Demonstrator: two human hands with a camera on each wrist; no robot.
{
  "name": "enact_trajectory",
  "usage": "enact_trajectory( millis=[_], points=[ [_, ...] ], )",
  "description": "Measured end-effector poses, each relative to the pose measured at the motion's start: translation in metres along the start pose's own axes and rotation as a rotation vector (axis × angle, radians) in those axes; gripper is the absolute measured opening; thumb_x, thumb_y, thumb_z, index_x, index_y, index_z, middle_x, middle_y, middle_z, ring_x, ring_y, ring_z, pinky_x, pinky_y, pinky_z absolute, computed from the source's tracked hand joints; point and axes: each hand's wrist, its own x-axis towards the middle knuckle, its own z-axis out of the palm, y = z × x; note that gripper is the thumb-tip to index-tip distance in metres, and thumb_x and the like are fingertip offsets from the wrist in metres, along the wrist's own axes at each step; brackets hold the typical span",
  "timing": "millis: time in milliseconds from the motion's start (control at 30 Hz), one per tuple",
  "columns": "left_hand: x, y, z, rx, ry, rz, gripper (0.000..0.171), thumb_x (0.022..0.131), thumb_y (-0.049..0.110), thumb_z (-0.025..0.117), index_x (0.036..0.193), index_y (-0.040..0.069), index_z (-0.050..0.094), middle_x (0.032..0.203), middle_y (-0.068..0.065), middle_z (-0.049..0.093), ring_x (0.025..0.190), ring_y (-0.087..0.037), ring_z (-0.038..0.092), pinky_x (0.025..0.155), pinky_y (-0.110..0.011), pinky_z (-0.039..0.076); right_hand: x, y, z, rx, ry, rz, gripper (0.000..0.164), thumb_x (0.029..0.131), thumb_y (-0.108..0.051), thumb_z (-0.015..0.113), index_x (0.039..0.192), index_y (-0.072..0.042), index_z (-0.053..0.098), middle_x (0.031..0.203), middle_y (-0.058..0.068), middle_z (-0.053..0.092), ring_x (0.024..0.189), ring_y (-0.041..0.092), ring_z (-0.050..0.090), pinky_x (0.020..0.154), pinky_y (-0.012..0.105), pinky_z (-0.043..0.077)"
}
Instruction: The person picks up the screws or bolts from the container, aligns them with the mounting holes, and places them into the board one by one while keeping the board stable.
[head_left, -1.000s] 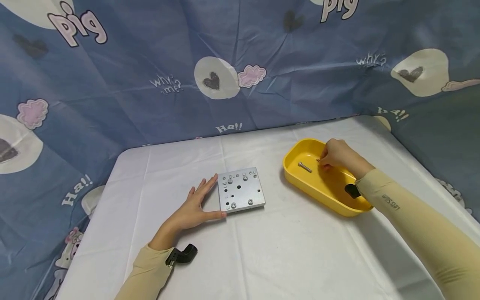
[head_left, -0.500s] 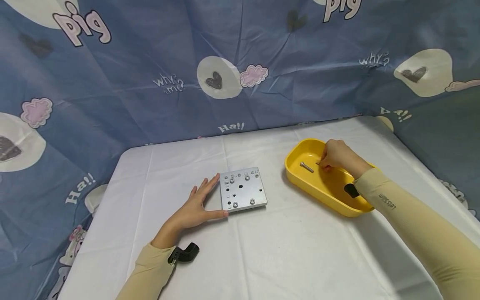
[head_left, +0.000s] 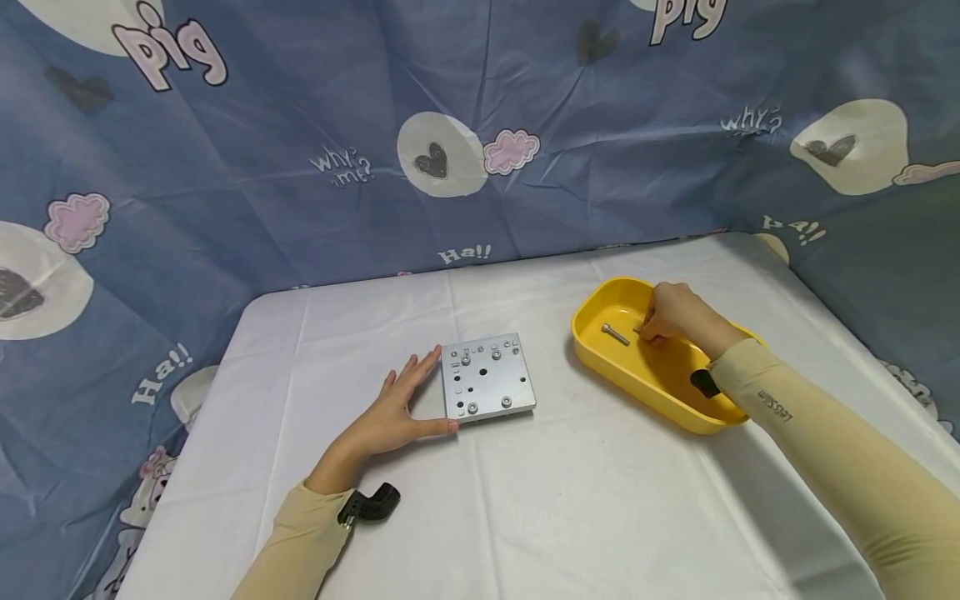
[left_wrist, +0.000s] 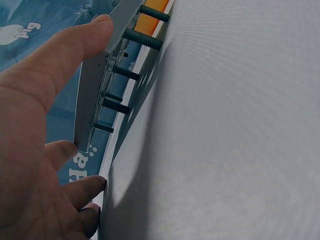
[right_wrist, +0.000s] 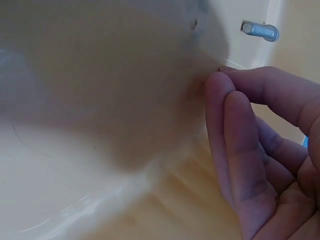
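A square silver metal plate point(head_left: 487, 379) with holes and several socket-head bolts lies on the white table. Threaded shanks point(left_wrist: 145, 38) stick out beneath it in the left wrist view. My left hand point(head_left: 386, 423) spreads its fingers along the plate's left side, thumb at the near corner and index finger at the far one. Inside the yellow tray point(head_left: 626, 385), my right hand point(head_left: 678, 312) pinches a small, thin metal piece point(head_left: 637, 330), mostly hidden by the fingertips. To its left in the tray lies a loose bolt point(head_left: 616, 335), also visible in the right wrist view.
A white cloth point(head_left: 570, 500) covers the table. Behind it and at both sides hangs a blue printed curtain point(head_left: 300, 217). The tray's raised wall surrounds the right hand. A black wrist camera point(head_left: 375, 504) is on the left wrist.
The head view has shifted slightly, so everything appears a little further right. Both hands keep their places at the plate and in the tray.
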Motion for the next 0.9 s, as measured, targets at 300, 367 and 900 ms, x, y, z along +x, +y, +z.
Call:
enact_trajectory(
  millis=[300, 367, 900],
  points=[
    [0.000, -0.001, 0.000, 0.004, 0.002, 0.009, 0.121, 0.082, 0.047, 0.093, 0.174, 0.032, 0.016, 0.182, -0.002, 0.016, 0.171, -0.033, 0.000, 0.136, -0.059, -0.012, -0.001, 0.001, 0.001, -0.017, -0.029, -0.001, 0.022, 0.089, -0.021, 0.079, 0.084, 0.000, 0.082, 0.066, 0.003, 0.078, 0.067, 0.017, 0.074, 0.091, 0.045, 0.061],
    [0.000, -0.001, 0.000, 0.004, 0.004, 0.010, 0.121, 0.082, 0.047, 0.093, 0.174, 0.032, 0.017, 0.182, -0.002, 0.016, 0.171, -0.033, 0.000, 0.136, -0.059, -0.012, -0.001, 0.002, -0.001, -0.015, -0.036, -0.002, 0.023, 0.090, -0.022, 0.079, 0.086, 0.000, 0.083, 0.066, 0.003, 0.078, 0.067, 0.017, 0.074, 0.094, 0.048, 0.061],
    [0.000, -0.001, 0.000, 0.009, 0.005, 0.006, 0.121, 0.081, 0.047, 0.093, 0.174, 0.031, 0.017, 0.182, -0.001, 0.016, 0.171, -0.033, 0.001, 0.136, -0.059, -0.012, -0.002, 0.001, -0.009, 0.070, -0.063, -0.006, 0.019, 0.091, -0.022, 0.079, 0.086, -0.003, 0.080, 0.067, -0.001, 0.076, 0.066, 0.012, 0.073, 0.079, 0.028, 0.057]
  ],
)
